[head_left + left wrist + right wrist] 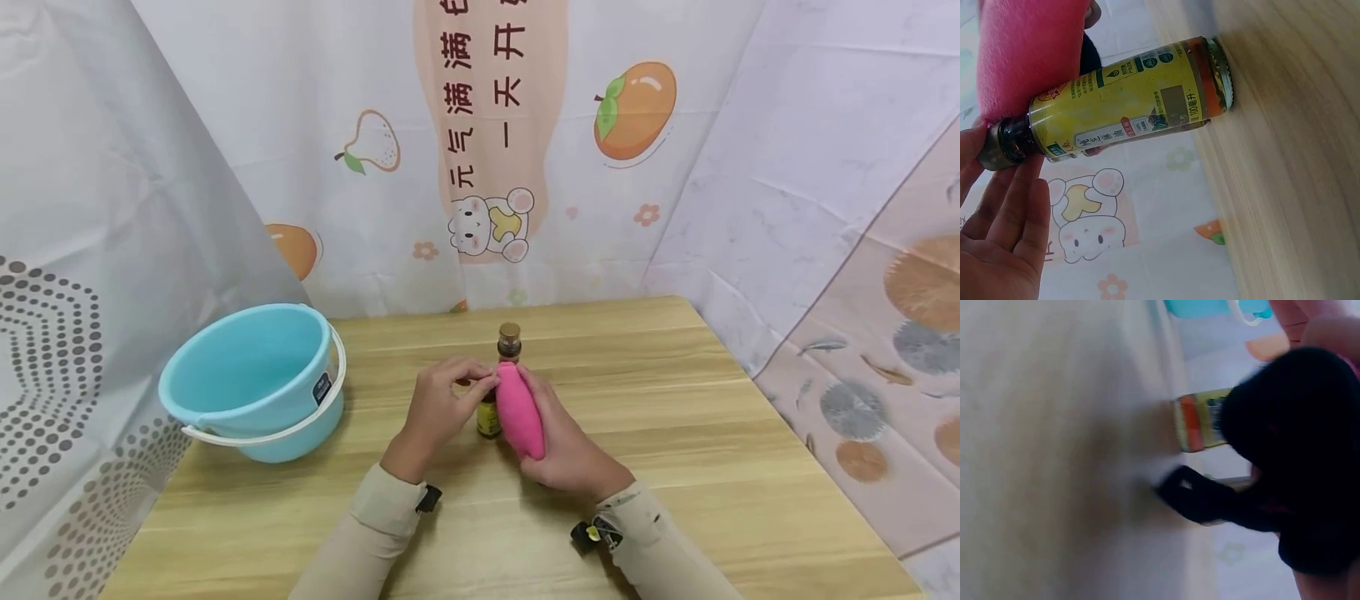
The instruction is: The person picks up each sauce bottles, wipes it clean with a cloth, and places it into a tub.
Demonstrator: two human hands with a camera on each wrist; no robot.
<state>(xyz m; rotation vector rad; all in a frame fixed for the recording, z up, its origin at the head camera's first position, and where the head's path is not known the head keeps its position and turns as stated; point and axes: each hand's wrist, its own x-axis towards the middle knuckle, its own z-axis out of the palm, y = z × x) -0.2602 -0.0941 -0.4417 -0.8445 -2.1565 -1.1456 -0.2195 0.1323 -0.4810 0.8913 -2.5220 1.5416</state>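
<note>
Upright on the table, or just at its surface, is a sesame oil bottle [1116,100] with a yellow label and a dark neck. My left hand [442,404] pinches its cap [999,150] between thumb and forefinger, the other fingers held fairly straight. My right hand [562,450] grips a soft, fuzzy pink object [520,414] whose kind I cannot tell; it leans against the bottle's upper part. Just behind stands a second bottle [510,337] with a gold cap, mostly hidden. A dark, blurred shape [1297,444] blocks much of the right wrist view.
A light blue bucket [247,358] with a white handle stands at the table's left side. The wood-grain table [675,400] ends at a printed curtain [360,208] at the back, with more hanging sheets on both sides.
</note>
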